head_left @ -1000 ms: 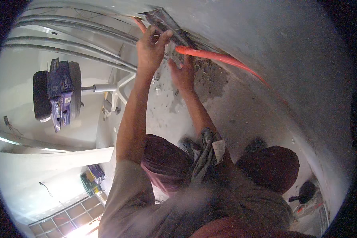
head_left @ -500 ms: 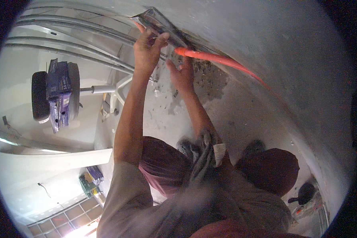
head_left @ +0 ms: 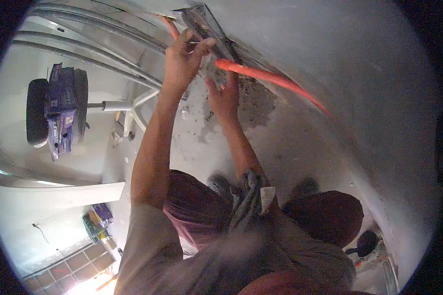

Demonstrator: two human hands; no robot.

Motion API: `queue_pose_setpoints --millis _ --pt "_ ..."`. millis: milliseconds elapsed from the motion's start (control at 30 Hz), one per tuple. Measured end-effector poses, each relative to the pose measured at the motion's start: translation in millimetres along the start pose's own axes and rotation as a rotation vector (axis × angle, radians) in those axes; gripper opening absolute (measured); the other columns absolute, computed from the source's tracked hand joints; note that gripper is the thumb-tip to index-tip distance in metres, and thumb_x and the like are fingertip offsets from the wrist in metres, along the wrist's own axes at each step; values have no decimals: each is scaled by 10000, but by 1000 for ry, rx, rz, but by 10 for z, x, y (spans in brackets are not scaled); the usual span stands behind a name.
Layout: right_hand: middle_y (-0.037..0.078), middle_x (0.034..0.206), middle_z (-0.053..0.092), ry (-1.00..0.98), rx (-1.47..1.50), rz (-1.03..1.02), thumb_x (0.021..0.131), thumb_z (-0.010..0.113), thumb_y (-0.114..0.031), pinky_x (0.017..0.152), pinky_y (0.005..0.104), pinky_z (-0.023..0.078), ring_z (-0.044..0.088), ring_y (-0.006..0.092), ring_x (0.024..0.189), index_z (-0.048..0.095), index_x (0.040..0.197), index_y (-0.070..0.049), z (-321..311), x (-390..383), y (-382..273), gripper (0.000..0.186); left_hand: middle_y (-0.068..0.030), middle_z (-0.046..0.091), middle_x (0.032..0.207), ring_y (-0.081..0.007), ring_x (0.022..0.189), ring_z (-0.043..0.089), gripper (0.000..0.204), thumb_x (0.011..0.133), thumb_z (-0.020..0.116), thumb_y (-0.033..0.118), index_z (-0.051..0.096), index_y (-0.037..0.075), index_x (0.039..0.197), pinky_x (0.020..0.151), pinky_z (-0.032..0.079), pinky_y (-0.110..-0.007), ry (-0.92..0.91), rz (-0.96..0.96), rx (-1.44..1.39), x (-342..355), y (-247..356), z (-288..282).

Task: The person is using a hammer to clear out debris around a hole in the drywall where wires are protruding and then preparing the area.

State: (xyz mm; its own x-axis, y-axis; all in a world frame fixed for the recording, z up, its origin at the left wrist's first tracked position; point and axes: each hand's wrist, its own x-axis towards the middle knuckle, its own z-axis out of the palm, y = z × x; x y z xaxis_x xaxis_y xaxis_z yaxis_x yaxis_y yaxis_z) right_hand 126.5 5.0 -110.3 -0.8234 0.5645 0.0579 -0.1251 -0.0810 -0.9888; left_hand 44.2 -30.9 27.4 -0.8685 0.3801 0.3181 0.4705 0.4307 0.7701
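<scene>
My left hand [head_left: 181,61] is raised beside a grey metal channel [head_left: 209,29] that stands against the wall, its fingers bent in toward the thumb; what lies between them is too small to make out. A short orange length [head_left: 171,25] shows just above those fingers. My right hand [head_left: 224,101] is lower and to the right, thumb spread away from the fingers. Its fingers reach up behind the near end of an orange flexible tube [head_left: 270,76], which hides their tips. From there the tube slopes down to the right along the wall.
Long grey pipes [head_left: 93,46] run in at the upper left. A swivel chair base [head_left: 133,110] lies tipped over, with a purple package [head_left: 61,108] by its dark padded part. Debris and a damp patch [head_left: 256,105] mark the floor. A dark round object [head_left: 367,243] lies at the lower right.
The view has shifted slightly, so the chair, pipes and my body sit further left. Both hands keep nearly the same pose by the channel and the orange tube.
</scene>
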Motion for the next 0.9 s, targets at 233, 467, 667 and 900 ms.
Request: queue_pose_setpoints --millis 233,467,667,900 --pt "267 1576 376 -63 63 12 903 742 -224 1237 467 233 317 430 1489 325 1547 15 -48 67 -149 804 -95 723 768 -113 718 689 280 933 772 242 632 0 934 666 547 -269 -9 -5 -28 89 -202 -12" --pt "293 1561 379 -72 46 35 892 754 -242 1235 479 233 320 451 1479 316 1543 32 14 46 -166 830 -98 736 1017 -173 927 715 223 963 729 134 661 -19 1109 820 608 -321 -26 -98 -34 76 -207 -93" --pt "208 1588 355 -57 34 9 886 778 -309 1051 519 449 375 365 1455 305 1565 -58 -71 188 69 865 -91 736 1005 -166 907 718 227 961 733 165 674 -2 1103 807 608 -309 -17 -151 -100 111 -157 -1" --pt "262 1484 429 -37 -488 -212 919 717 -225 1108 472 347 392 379 1413 439 1473 -16 -198 -80 -59 654 -109 720 785 -167 683 710 339 976 706 307 664 -18 1061 660 567 -313 1 -167 321 -139 -239 -239"
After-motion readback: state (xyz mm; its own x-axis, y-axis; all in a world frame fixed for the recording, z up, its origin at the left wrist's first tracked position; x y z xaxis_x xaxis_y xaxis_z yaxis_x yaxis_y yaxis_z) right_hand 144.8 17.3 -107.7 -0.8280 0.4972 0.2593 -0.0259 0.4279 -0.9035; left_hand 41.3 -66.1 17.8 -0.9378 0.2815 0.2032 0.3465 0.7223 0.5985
